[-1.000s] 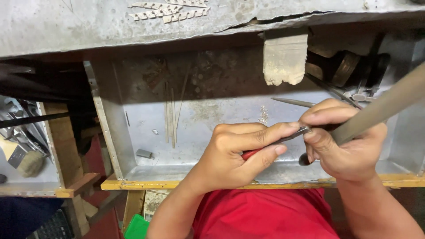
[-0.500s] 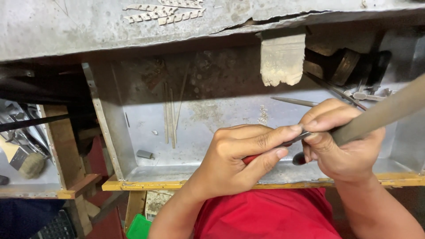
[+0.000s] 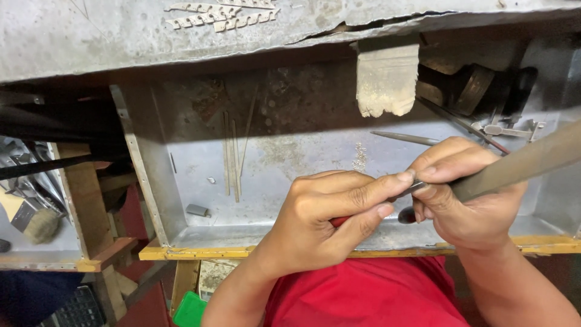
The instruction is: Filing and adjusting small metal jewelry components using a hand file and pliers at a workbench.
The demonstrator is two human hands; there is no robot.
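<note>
My left hand (image 3: 327, 209) is closed around a red-handled tool (image 3: 340, 220), its thumb and forefinger pinching a small metal piece (image 3: 413, 188) at the tip. My right hand (image 3: 463, 191) grips a long flat metal file (image 3: 520, 163) that slants up to the right edge, and its fingertips meet the left thumb at the metal piece. Both hands hover over an open metal-lined drawer (image 3: 272, 163) under the workbench. Part of the small piece is hidden between the fingers.
A worn wooden bench peg (image 3: 387, 79) juts from the bench edge above the hands. Thin metal strips (image 3: 233, 154), a needle file (image 3: 405, 138) and pliers (image 3: 502, 127) lie in the drawer. A brush (image 3: 33, 221) sits in a tray at left. Small cut metal pieces (image 3: 218, 15) rest on the benchtop.
Both hands have shifted slightly left and down together; the file's angle is nearly the same. The grips are unchanged.
</note>
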